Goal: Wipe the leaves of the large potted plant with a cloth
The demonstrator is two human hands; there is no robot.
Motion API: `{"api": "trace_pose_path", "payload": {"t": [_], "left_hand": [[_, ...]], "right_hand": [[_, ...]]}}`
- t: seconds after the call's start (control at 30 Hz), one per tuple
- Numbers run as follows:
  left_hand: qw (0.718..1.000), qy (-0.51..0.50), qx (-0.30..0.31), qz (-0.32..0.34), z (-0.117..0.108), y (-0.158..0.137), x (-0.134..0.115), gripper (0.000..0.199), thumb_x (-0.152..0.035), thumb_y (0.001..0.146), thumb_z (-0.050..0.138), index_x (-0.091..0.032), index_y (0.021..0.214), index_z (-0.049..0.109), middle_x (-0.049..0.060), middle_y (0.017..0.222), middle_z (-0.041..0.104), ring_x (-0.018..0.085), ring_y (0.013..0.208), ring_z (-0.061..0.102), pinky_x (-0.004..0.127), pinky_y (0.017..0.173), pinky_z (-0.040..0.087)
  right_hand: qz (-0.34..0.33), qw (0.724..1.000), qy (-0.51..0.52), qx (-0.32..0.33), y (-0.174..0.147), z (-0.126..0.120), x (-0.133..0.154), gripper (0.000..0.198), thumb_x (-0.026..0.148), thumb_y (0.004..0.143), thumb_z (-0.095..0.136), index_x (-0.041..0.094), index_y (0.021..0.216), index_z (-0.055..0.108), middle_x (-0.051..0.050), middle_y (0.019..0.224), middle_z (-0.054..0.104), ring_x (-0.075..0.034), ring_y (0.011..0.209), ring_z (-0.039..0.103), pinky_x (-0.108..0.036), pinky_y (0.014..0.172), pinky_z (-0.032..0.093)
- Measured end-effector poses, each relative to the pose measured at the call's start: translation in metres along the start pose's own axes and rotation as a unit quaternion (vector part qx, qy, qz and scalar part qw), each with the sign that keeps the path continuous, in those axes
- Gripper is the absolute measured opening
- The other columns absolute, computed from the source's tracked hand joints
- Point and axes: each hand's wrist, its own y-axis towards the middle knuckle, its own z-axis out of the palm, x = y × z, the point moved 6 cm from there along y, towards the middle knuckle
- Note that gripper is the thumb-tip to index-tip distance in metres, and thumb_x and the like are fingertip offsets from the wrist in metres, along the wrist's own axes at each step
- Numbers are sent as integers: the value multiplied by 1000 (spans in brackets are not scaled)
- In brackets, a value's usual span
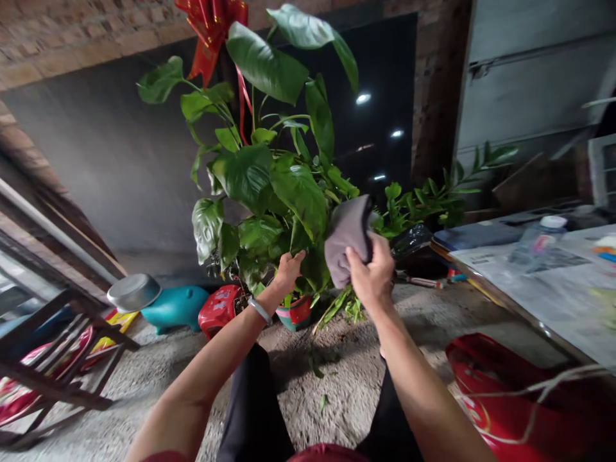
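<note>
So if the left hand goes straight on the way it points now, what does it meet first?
The left hand already touches a leaf of the plant. Going on up and forward, it would likely press deeper into the leaves; depth is unclear.

This looks like a rough storeroom or workshop entrance rather than a living room. Bare brick walls (58,38) run across the top of the frame, with a grey roller door (529,70) at upper right. The floor (337,366) is raw, gritty concrete. At right, a surface (543,282) is covered in newspaper; at lower left stands a dark metal rack (62,359). A large potted plant (274,186) fills the centre.
</note>
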Motion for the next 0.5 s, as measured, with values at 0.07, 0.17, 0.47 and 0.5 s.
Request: {"api": "trace_pose_path", "payload": {"t": [0.07,0.17,0.47,0.5], "left_hand": [[999,35,-17,12,0,1,-3,20,-30,77,85,-19,77,68,0,62,66,21,65,68,31,63,54],[998,55,-23,16,-7,2,-5,19,-30,79,82,-18,75,68,2,61,67,23,67,70,31,62,56],[1000,18,13,-14,-2,-3,-1,15,-25,85,71,-17,72,68,7,64,72,26,70,76,35,64,62],[1000,13,13,-15,0,-3,0,14,-25,84,71,-18,73,68,6,64,72,26,70,76,34,63,62]], "right_hand": [[15,995,-8,98,-13,25,0,35,27,77,65,22,110,77,-14,115,77,-32,110,72,-49,101,57],[143,970,18,197,-54,30,-33,25,27,67,69,23,90,77,-8,91,79,-31,91,74,-48,89,61],[357,918,165,-46,-74,-101,-74,30,52,65,84,29,79,72,-5,75,75,-31,75,77,-42,65,63],[349,923,158,-35,-71,-106,-71,28,54,68,81,29,77,72,-6,72,75,-32,76,77,-44,66,64]]}}
